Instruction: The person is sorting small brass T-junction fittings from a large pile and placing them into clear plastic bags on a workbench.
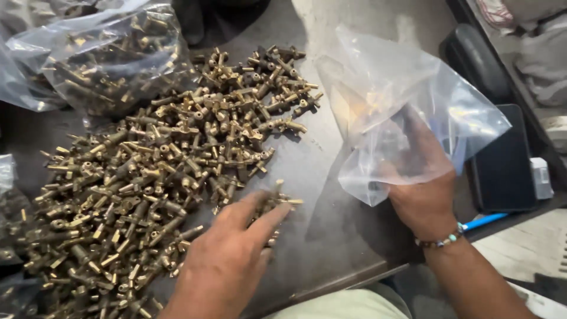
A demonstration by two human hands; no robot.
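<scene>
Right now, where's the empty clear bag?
Head view, right side: the empty clear bag is held up by the right hand, just right of the brass fittings pile, left of a dark tablet.

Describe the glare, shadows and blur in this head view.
In the head view, light glares white off the clear plastic bag held by the right hand and glints on the pile of brass fittings; the left hand casts a soft shadow on the dark table; the filled bag at top left reflects too; the frame's top right corner looks soft and dim.
</scene>
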